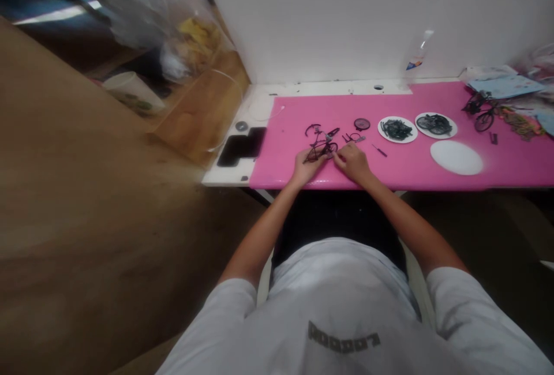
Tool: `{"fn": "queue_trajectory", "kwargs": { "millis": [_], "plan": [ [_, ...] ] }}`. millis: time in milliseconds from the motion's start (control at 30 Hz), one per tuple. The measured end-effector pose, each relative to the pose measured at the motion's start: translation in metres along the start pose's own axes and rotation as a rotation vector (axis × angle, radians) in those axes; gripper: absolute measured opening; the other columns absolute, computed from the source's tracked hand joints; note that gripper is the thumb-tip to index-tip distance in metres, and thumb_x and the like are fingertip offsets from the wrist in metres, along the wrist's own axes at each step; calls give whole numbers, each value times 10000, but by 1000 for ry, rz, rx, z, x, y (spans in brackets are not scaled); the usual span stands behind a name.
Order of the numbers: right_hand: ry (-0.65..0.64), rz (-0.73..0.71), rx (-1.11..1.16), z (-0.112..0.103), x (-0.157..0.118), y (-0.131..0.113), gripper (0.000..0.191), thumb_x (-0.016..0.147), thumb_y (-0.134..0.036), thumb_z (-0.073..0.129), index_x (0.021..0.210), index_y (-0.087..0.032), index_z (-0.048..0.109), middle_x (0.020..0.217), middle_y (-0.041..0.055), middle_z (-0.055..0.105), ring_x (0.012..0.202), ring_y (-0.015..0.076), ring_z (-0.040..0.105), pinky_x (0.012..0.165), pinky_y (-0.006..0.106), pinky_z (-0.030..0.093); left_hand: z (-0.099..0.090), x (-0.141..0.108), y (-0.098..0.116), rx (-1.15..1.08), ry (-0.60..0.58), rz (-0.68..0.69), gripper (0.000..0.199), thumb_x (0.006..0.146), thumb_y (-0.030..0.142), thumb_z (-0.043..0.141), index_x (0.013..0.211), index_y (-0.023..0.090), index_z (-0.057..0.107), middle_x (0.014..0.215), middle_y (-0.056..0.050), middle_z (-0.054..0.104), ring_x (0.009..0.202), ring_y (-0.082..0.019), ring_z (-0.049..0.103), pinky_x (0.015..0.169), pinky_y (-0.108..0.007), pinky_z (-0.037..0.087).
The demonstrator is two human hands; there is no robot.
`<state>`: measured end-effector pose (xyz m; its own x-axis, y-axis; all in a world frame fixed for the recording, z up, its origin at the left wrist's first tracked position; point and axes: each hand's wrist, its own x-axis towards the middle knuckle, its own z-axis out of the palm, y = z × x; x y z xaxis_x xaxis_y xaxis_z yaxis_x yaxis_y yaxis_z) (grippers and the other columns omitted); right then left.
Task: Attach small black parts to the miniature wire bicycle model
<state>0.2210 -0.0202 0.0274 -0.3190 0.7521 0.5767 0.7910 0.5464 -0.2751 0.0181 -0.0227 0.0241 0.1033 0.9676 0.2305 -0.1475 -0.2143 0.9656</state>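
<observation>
White shirt cloth fills the bottom of the view, with both bare forearms running up from it toward twelve o'clock and meeting over the near edge of the pink mat (pixel 497 167).

On that edge lies a small dark wire bicycle frame (pixel 321 149). It looks braced rather than lifted: the left hand (pixel 306 166) is closed around its near side, pinning it against the mat, probably so that it stays steady for the other hand. The right hand (pixel 352 161) sits at three o'clock of the frame, fingers curled down at its end; whether they pinch a small part or only press on the frame I cannot tell, since the fingertips are hidden.

Loose dark parts lie just beyond the hands at twelve o'clock, near enough to reach. Further toward two o'clock stand two white plates of dark parts (pixel 397 130), (pixel 435 124), and a bare white lid (pixel 456 157) lies nearer. A finished toy bicycle (pixel 479 111) stands at the far right, perhaps as a pattern.

Small parts are too blurred to name, and the right edge of the mat is cut off.
</observation>
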Motion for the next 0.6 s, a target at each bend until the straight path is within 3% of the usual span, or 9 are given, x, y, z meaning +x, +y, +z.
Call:
{"fn": "queue_trajectory", "kwargs": {
  "millis": [167, 467, 600],
  "plan": [
    [-33, 50, 2, -1, 0, -3, 361, 1103, -340, 557, 790, -216, 688, 850, 120, 748, 928, 288, 625, 762, 396, 465, 1, 0, -1, -14, -1, 7, 373, 821, 348, 920, 1112, 130, 833, 1182, -158, 850, 1095, -290, 830, 1097, -480, 642],
    [-5, 92, 79, -8, 0, -7, 94, 983, -294, 697, 928, -219, 687, 967, 112, 749, 987, 288, 648, 818, 384, 504, 0, 1, -2, 4, -2, 8, 406, 813, 373, 923, 1121, 127, 828, 1147, -155, 856, 1054, -284, 836, 1063, -470, 654],
    [-32, 91, 65, -7, 1, -6, 148, 1034, -294, 639, 911, -225, 685, 969, 121, 749, 996, 291, 644, 825, 387, 508, 0, 1, -2, -4, -5, 20, 424, 808, 396, 930, 1121, 128, 830, 1170, -158, 852, 1080, -292, 832, 1086, -481, 645]
  ]
}}
